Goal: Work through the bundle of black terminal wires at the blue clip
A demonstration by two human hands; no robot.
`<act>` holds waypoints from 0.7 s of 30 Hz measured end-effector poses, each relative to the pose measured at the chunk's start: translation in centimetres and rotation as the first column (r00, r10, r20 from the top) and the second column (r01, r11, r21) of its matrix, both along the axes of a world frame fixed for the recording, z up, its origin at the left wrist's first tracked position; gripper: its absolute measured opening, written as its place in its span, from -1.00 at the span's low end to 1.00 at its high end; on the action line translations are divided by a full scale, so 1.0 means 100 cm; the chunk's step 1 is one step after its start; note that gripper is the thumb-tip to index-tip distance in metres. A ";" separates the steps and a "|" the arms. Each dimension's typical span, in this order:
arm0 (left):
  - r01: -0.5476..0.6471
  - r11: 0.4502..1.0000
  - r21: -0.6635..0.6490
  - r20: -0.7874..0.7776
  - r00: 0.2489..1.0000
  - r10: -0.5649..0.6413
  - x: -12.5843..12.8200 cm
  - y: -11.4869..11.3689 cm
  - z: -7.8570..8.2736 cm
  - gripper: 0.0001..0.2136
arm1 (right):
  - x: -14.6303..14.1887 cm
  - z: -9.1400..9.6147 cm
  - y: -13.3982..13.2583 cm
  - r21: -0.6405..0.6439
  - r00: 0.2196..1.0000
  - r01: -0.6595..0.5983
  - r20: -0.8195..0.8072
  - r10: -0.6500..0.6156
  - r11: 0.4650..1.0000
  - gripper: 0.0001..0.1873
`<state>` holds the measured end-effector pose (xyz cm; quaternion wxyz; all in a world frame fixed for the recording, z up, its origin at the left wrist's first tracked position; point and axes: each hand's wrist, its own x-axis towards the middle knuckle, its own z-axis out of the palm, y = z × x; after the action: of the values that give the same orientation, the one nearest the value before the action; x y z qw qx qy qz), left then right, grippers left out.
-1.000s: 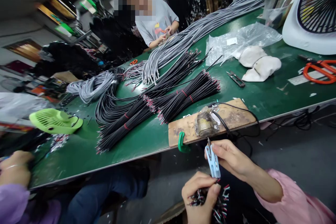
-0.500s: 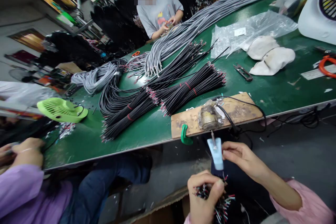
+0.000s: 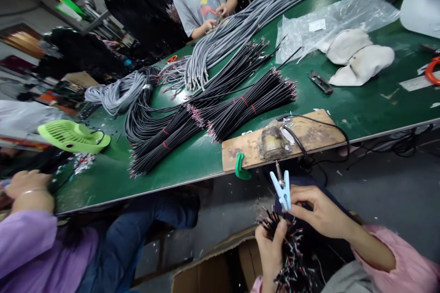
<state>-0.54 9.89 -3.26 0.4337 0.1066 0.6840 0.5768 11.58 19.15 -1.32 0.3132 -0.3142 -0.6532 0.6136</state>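
Note:
In the head view my left hand [image 3: 271, 247] is closed round a bunch of short black cables [image 3: 292, 261], whose stripped ends show red, white and green wires. A light blue clothespin [image 3: 283, 192] hangs on the metal shaft of a small motor [image 3: 272, 143], its two arms pointing up in a V. My right hand [image 3: 316, 210] is closed in a pinch, thumb and forefinger against the lower end of the clothespin. Whatever lies between those fingertips is hidden. The motor is stuck on a wooden board [image 3: 319, 130], held at the table edge by a green clamp [image 3: 241, 167].
On the green table [image 3: 192, 169] lie tied black cable bundles [image 3: 254, 100], long grey cables [image 3: 240, 41], snips [image 3: 319, 83], a white cloth piece [image 3: 364, 62] and a green fan [image 3: 74, 136]. A cardboard box [image 3: 206, 274] stands below. One co-worker sits left; another stands across the table.
The clothespin has turned, from showing its flat side to showing its V. My right fingers have moved down to its lower end. My left hand has shifted with the cables, and the camera view has tilted down.

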 end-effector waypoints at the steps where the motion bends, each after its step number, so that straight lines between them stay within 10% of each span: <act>1: -0.013 1.000 0.014 0.000 1.000 0.013 0.000 -0.003 0.001 -0.56 | 0.001 0.000 -0.002 0.014 1.000 0.004 -0.006 -0.004 1.000 -0.76; 14: 0.285 0.938 0.199 0.222 0.919 -0.326 -0.007 -0.011 0.006 -0.60 | 0.009 0.004 -0.018 0.153 0.988 0.131 -0.101 -0.117 0.979 -0.87; 21: 0.299 0.942 0.153 -0.153 0.949 -0.277 -0.007 -0.007 0.018 -0.60 | 0.006 0.012 -0.021 0.303 0.976 0.214 -0.111 -0.188 0.929 -0.88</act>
<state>-1.21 9.22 -1.49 0.4573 0.2801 0.6346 0.5564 12.22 17.04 -0.12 0.4460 -0.3011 -0.6937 0.4788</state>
